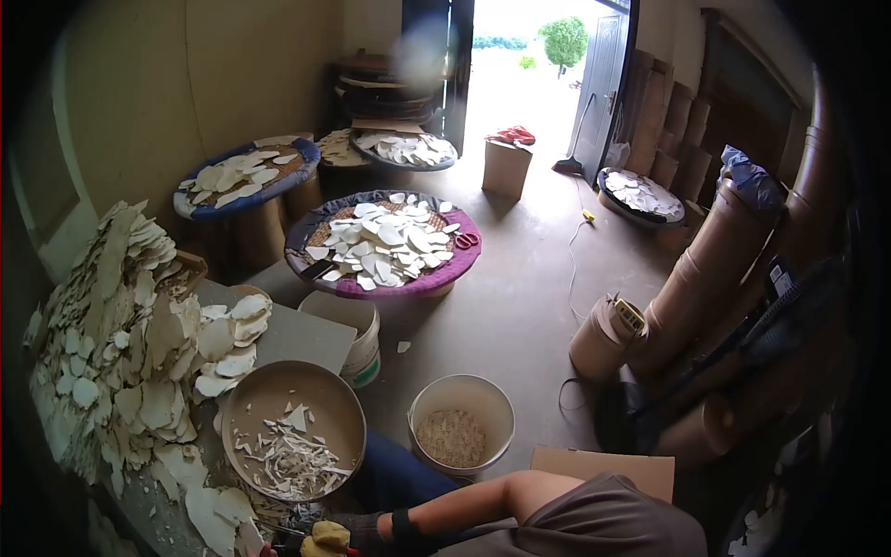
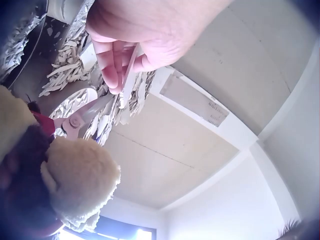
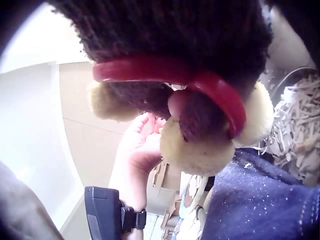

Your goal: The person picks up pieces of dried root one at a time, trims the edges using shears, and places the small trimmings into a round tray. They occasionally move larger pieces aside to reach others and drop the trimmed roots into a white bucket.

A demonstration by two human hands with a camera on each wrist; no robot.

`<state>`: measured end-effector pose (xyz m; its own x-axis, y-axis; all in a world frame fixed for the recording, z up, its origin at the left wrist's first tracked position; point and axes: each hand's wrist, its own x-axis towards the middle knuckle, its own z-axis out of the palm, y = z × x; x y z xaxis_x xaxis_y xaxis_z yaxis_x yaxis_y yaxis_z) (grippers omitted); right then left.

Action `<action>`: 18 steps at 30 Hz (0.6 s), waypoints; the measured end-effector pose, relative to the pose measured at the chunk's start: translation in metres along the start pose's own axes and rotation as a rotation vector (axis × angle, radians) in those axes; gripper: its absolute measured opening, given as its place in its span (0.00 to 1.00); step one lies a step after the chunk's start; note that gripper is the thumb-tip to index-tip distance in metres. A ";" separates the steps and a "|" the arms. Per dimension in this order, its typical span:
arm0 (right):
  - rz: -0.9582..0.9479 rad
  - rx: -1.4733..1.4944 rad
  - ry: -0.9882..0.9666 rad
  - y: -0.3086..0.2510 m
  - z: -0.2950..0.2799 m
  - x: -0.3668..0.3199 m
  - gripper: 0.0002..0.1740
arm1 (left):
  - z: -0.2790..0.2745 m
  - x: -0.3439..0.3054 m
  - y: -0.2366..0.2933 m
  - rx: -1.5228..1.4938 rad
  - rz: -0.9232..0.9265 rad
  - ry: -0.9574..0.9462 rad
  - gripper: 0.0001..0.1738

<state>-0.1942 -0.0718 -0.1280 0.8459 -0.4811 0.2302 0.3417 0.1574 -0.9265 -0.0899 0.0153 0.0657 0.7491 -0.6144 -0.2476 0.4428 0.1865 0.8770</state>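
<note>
My left hand [image 2: 145,30] is bare and pinches a thin whitish flat piece [image 2: 131,75] between thumb and fingers. My right hand [image 1: 325,538] wears a dark knit glove with yellow foam pads round the fingers, and grips scissors [image 2: 75,121]. Their red handles [image 3: 145,70] loop round the gloved fingers in the right wrist view. In the left wrist view the blades reach the piece just below the left fingertips. A round pan [image 1: 243,390] of cut white strips [image 1: 302,459] stands beside the hands. Most of the left hand is outside the head view.
A tall heap of whitish flakes [image 1: 130,334] rises at the left. Before me stand a bucket [image 1: 506,418] with crumbs inside and another white bucket [image 1: 367,320]. Round trays [image 1: 455,265] of white slices lie beyond. Cardboard tubes [image 1: 691,278] lean at the right, near an open door [image 1: 601,93].
</note>
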 end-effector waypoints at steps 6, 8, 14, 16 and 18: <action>0.023 0.161 -0.141 -0.098 0.009 -0.018 0.12 | 0.000 0.011 -0.008 -0.058 -0.027 -0.044 0.24; 0.191 -0.060 -0.027 -0.119 0.013 -0.024 0.09 | 0.008 0.010 -0.004 -0.050 -0.014 -0.096 0.26; 0.161 0.155 0.001 -0.138 0.010 -0.023 0.13 | -0.016 0.014 -0.024 -0.066 0.045 -0.013 0.27; 0.087 -0.053 -0.057 -0.135 0.006 -0.019 0.13 | -0.009 0.012 -0.021 -0.097 0.042 0.007 0.27; 0.025 -0.244 -0.109 -0.116 0.000 -0.018 0.13 | -0.008 0.010 -0.018 -0.121 0.022 0.003 0.27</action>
<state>-0.2492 -0.0815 -0.0249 0.8966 -0.3817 0.2245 0.2221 -0.0510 -0.9737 -0.0860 0.0120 0.0444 0.7607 -0.6066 -0.2309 0.4826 0.2907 0.8262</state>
